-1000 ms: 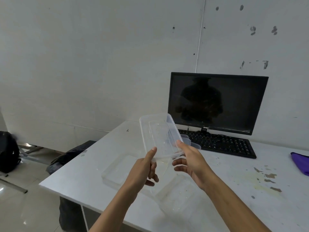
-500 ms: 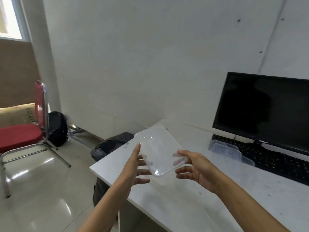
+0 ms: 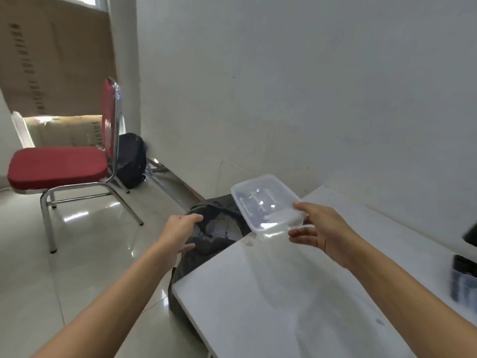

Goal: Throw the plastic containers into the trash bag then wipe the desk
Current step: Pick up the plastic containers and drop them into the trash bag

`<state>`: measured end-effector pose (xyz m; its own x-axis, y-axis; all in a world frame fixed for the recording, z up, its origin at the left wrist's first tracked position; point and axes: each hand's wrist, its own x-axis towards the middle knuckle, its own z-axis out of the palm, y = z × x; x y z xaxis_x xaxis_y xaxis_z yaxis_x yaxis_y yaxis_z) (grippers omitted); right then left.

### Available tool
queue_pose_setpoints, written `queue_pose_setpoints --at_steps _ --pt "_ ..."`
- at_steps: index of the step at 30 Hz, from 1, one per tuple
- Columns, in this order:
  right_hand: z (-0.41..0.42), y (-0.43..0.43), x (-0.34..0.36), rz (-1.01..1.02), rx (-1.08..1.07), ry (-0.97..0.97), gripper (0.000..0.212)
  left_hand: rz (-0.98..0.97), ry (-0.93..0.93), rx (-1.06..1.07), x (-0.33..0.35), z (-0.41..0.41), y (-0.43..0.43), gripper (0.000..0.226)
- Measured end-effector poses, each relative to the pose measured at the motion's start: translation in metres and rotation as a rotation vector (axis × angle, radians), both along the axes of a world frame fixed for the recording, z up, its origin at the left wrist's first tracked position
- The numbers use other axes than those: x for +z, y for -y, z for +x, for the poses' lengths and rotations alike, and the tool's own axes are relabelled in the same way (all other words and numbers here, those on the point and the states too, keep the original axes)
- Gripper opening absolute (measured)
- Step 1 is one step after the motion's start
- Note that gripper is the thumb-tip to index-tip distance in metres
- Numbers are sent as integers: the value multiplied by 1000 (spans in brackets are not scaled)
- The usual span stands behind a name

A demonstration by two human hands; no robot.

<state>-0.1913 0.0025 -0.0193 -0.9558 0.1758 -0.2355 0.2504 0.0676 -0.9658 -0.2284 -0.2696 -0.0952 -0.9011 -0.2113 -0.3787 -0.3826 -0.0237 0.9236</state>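
At far left, a red padded chair (image 3: 58, 166) with a chrome frame stands on a glossy tiled floor, with brown cardboard boxes (image 3: 56, 60) stacked behind it. Just right of the chair, a black backpack (image 3: 130, 160) leans against the white wall. Nearer the middle, the person's bare left arm reaches forward, and the left hand (image 3: 180, 231) meets the rim of a black trash bag (image 3: 211, 236). The forefinger lies along the top of the rim and the thumb sits lower down, but it is unclear whether the hand actually grips the plastic. The bag stands on the floor against the left end of a white desk (image 3: 271, 293), its mouth open, with pale shapes showing inside. Right of the bag, a clear rectangular plastic container (image 3: 265, 202) is held in the air, tilted, over the desk's far left corner and partly over the bag's mouth. The right hand (image 3: 325, 231) clasps its near end, thumb on top and fingers underneath. At the far right edge, a dark, blurred object (image 3: 464, 280) sits on the desk.
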Motion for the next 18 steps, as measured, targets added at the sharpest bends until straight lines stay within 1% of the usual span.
queue_pose_setpoints --at_steps 3,4,6,8,10,12,15,17,18 --pt "-58 15 -5 105 -9 -43 25 -41 217 -31 -31 -36 -1 79" --pt "-75 21 -7 150 1 -55 26 -65 266 -64 -42 -45 -1 88" --pt "-105 32 -15 260 26 -72 27 -114 318 -116 -63 -62 -2 100" --pt "-131 40 -27 415 63 -59 28 -120 351 -106 -84 -76 -5 108" --pt "-150 47 -39 538 108 -17 29 -66 332 -56 -100 -85 -10 104" --pt "-171 54 -54 590 149 51 33 7 265 35 -118 -97 -12 89" --pt "-192 59 -67 574 173 183 40 -49 88 69 -131 -102 -18 64" --pt "-204 61 -75 569 186 248 42 -66 -36 64 -132 -101 -23 56" --pt "-211 63 -80 578 191 283 43 -45 -83 53 -130 -100 -24 56"
